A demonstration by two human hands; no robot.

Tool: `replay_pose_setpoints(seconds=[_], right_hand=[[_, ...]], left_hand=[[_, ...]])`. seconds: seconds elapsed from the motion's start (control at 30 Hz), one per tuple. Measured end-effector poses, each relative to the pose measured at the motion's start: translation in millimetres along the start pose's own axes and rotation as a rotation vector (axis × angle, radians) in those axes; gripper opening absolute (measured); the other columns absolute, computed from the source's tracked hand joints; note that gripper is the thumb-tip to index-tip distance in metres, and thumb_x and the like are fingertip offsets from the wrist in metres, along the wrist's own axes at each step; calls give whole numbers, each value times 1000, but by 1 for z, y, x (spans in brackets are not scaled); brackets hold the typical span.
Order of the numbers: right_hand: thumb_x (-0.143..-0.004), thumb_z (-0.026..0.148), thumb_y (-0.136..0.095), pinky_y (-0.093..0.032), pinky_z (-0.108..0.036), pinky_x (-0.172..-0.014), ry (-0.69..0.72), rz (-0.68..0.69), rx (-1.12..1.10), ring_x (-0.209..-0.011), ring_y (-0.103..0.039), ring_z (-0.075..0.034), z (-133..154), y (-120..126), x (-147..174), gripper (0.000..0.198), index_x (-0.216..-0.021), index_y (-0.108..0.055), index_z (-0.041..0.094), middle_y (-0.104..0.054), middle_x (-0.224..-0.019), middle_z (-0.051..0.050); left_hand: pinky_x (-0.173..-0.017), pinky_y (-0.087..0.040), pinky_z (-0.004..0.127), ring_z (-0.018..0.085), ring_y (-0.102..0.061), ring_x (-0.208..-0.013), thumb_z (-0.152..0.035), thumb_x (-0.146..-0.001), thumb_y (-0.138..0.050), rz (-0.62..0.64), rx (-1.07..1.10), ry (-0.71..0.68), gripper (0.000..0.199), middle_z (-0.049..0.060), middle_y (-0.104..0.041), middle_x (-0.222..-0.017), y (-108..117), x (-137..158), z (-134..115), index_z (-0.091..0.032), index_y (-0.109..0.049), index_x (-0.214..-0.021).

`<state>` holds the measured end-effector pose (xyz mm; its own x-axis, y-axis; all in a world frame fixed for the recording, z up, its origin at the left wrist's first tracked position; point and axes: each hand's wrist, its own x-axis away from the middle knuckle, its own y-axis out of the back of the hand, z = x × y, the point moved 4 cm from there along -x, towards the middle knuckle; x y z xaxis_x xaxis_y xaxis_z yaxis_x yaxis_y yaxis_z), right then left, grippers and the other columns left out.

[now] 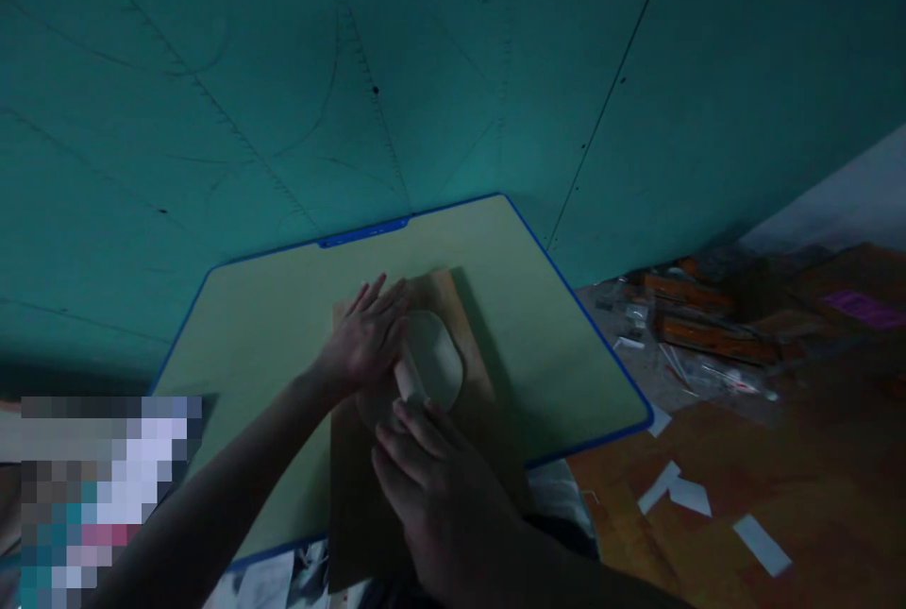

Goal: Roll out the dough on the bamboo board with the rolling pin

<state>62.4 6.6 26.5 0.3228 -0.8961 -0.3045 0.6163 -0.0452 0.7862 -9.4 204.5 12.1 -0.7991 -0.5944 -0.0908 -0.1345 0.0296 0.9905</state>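
Note:
A pale roller (409, 378) lies across a flattened, off-white slab (437, 362) that looks like clay or dough. Under the slab is a brown board (364, 515). My left hand (364, 340) rests over the far end of the roller, its fingers stretched out and pointing away from me. At the near end, the extended fingers of my right hand (431, 467) press down on the roller. Both palms hide the roller's ends, so only its middle shows. Part of the slab also shows to the left of the roller, between my hands.
The brown board lies on a pale yellow tabletop (559, 354) with a blue rim, set against a green wall (453, 71). To the right, paper scraps (761, 543) lie on the orange-brown floor (637, 552), near plastic-wrapped items (714, 335). A pixelated patch covers the lower left.

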Motion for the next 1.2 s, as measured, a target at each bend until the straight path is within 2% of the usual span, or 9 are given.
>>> replay_pose_setpoints(seconds=[0.17,0.33,0.43,0.53,0.7,0.77,0.87,1.03,1.2], right_hand=[[-96,7,-39,-31,-53,-123,-179,-18,38,-150,-34,-27,-35,24,20,51,-144,-53,13,-42,-160,-10],[-99,15,-36,-34,-63,-118,-325,-61,152,-146,-40,-34,-61,46,41,51,-149,-48,12,-46,-155,-19],[-98,17,-39,-37,-59,-118,-330,-76,162,-148,-37,-35,-52,38,33,55,-151,-41,1,-39,-158,-25],[-98,20,-45,-34,-52,-121,-236,-62,97,-151,-29,-33,-29,21,16,57,-151,-40,1,-31,-163,-21],[-102,23,-46,-30,-41,-125,-57,-17,17,-151,-30,-26,-6,6,2,43,-141,-55,8,-54,-151,-12],[-101,16,-44,-31,-44,-124,-67,-37,34,-149,-34,-26,-13,10,6,42,-140,-56,9,-52,-153,-11],[-96,7,-40,-33,-53,-122,-183,-65,66,-147,-38,-28,-38,24,22,52,-147,-49,11,-45,-158,-12],[-99,18,-40,-38,-63,-116,-362,-155,158,-146,-41,-33,-71,44,49,52,-151,-46,15,-46,-156,-18],[-96,18,-46,-36,-55,-119,-319,-116,148,-151,-31,-30,-47,27,35,62,-157,-33,10,-34,-163,-19]], left_hand=[[-123,-22,58,32,-25,-153,-39,-105,-30,32,13,-7,52,7,-49,-155,-7,-51,-37,-18,-54,-145],[-122,-28,49,28,-35,-149,-44,-107,-29,25,22,-5,54,10,-52,-153,-13,-106,-74,-15,-54,-144],[-122,-30,48,27,-38,-148,-43,-107,-29,30,20,-14,52,9,-52,-152,-13,-98,-68,-17,-55,-143],[-122,-28,52,30,-32,-150,-38,-106,-28,43,6,3,51,9,-51,-153,-9,-62,-40,-16,-57,-141],[-121,-27,60,35,-22,-153,-35,-103,-27,43,-26,56,54,13,-41,-160,0,-11,-6,-11,-51,-146],[-122,-26,58,34,-23,-153,-35,-103,-29,46,-29,63,53,12,-41,-160,1,-16,-12,-13,-50,-147],[-124,-23,55,32,-26,-153,-36,-104,-33,62,-20,54,50,9,-48,-156,-5,-51,-38,-17,-55,-145],[-121,-28,54,31,-36,-149,-44,-105,-32,21,10,25,54,12,-54,-150,-14,-107,-79,-15,-54,-144],[-121,-29,53,31,-38,-147,-39,-105,-33,0,21,22,50,12,-55,-150,-12,-85,-60,-16,-57,-141]])
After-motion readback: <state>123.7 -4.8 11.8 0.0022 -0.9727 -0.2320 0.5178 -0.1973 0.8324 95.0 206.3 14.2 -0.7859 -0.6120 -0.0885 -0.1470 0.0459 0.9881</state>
